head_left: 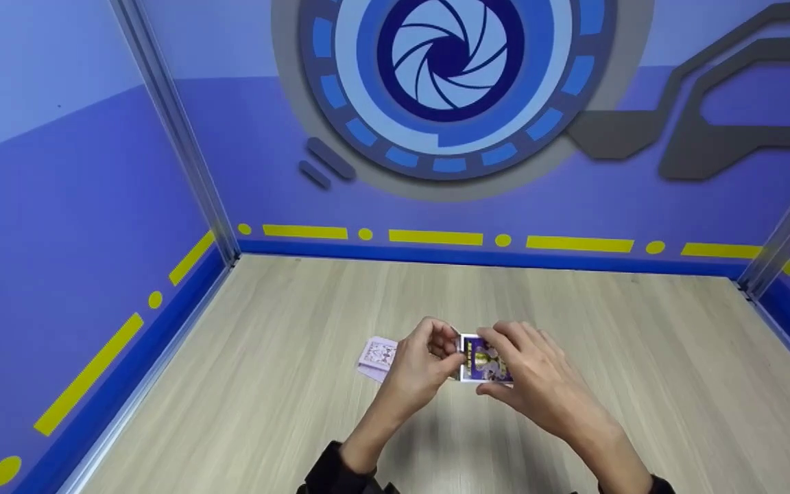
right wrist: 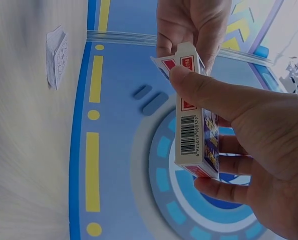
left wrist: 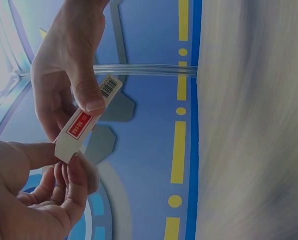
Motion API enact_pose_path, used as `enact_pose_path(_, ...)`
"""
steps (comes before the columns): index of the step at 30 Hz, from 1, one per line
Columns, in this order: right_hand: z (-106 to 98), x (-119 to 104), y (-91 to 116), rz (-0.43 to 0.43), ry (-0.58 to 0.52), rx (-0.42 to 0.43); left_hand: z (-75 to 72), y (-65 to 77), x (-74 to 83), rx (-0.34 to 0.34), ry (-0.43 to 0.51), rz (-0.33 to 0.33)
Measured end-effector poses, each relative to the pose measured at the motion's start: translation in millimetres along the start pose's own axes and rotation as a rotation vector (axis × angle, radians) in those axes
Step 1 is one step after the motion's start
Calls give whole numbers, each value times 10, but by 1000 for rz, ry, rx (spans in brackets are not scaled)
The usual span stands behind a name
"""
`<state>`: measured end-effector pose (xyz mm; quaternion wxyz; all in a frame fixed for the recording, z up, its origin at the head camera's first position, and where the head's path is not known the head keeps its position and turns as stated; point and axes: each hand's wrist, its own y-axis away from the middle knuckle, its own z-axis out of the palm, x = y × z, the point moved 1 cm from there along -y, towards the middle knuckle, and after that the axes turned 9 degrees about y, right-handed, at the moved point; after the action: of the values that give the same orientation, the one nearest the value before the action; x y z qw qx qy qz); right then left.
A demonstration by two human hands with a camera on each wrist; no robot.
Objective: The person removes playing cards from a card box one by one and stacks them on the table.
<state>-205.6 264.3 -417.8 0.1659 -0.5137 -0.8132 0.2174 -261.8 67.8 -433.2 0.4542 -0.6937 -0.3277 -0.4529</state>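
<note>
A small playing-card box (head_left: pixel 479 358) with a purple printed face is held above the table between both hands. My right hand (head_left: pixel 542 374) grips it by its sides, with the thumb along the narrow barcode side in the right wrist view. At the box's left end, my left hand (head_left: pixel 419 367) pinches with thumb and curled fingers. An end flap (right wrist: pixel 165 64) stands out from the box there. A stack of playing cards (head_left: pixel 378 352) with a patterned back lies on the table, partly hidden behind the left hand.
The pale wood-grain table (head_left: pixel 285 412) is bounded at the back by a blue-purple printed wall (head_left: pixel 230 151). Another panel (head_left: pixel 59 254) rises along the left, joined at a metal corner post (head_left: pixel 179 123). A further panel stands at the right edge.
</note>
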Motion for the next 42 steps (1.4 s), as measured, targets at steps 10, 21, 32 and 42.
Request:
enact_pose_path(10, 4, 33, -12, 17, -6, -14, -70, -25, 14, -63, 181, -109)
enact_pose_path(21, -19, 97, -25, 81, -18, -34, -161, -32, 114, -5, -56, 59)
enact_pose_path(32, -28, 112, -19, 102, -5, -45, -305, 39, 175, -105, -555, 227)
enact_pose_path(42, -12, 84, 0, 95, -11, -69, -299, 46, 127, -166, -868, 353)
